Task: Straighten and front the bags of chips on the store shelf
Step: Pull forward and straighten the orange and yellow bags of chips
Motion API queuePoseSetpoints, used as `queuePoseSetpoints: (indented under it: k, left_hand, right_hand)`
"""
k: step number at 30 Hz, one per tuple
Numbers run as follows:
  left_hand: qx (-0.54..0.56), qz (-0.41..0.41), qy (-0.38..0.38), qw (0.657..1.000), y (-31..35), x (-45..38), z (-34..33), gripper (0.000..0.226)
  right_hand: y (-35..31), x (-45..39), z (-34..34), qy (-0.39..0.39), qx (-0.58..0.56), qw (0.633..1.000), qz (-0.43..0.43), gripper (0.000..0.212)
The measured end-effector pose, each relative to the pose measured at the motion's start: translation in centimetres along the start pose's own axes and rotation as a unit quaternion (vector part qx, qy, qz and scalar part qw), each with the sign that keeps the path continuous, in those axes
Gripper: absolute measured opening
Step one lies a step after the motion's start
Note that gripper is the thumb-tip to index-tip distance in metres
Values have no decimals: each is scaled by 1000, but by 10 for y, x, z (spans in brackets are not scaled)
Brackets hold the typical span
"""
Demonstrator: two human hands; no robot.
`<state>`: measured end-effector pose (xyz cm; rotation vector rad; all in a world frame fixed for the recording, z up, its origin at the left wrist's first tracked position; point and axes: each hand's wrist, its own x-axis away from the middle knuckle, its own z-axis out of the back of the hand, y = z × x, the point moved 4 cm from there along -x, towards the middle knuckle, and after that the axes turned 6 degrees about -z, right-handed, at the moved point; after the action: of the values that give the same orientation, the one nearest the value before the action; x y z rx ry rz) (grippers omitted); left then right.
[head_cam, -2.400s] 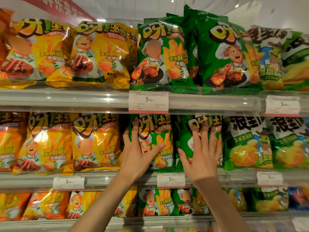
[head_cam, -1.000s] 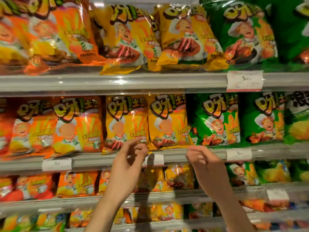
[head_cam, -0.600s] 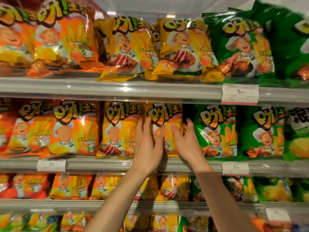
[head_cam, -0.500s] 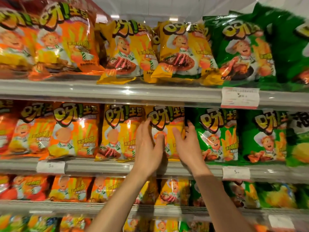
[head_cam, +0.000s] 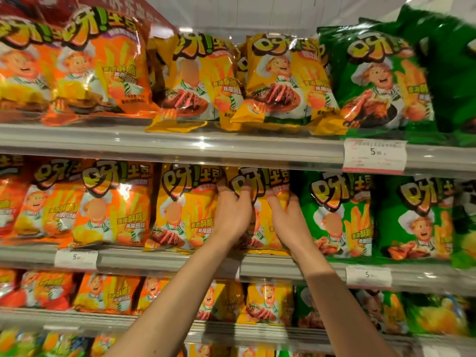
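Place: a shop, a snack aisle.
Shelves: metal shelves [head_cam: 180, 148] are running in tiers, each carrying rows of chip bags [head_cam: 185, 207] in orange, yellow and green.
Price tags: printed price tags [head_cam: 374, 157] are hanging along the shelf edges.

The two hands hide most of the lower front of the glossy yellow foil chip bag [head_cam: 260, 181] on the middle shelf. The shiny orange bags [head_cam: 15, 73] at the left edge and the dark green foil bags [head_cam: 458, 73] at the right edge are cut off. Small print on the white paper price tag [head_cam: 374, 157] is unreadable. The bottom-shelf packets [head_cam: 38, 342] are blurred.
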<state>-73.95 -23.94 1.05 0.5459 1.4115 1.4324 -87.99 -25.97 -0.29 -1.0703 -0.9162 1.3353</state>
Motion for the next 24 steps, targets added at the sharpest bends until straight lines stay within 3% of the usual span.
queuePoseSetpoints:
  k: [4,13,16,18,21,24]
  left_hand:
    - [-22,-2,-13,1000,-4,-4,-4,56]
    - [-36,-29,-4,999,-13,-8,-9,75]
    - [-27,-79,-8,997,-11,3,-2,71]
    - [-55,-125,-11,991,-12,16,3,65]
    - [-101,-159,-37,981,-17,25,0,61]
    - [-121,-152,-49,980,-16,22,-6,61]
  right_hand:
    - [-2,-3,-3,-3,8,1000,-3,74]
    - [4,2,-8,61,21,998,17,80]
    - [2,7,-5,45,38,998,26,82]
    - [-1,21,-1,36,78,993,77,78]
    - [-8,39,11,70,179,960,203,61]
    - [-9,45,32,201,277,889,305,44]
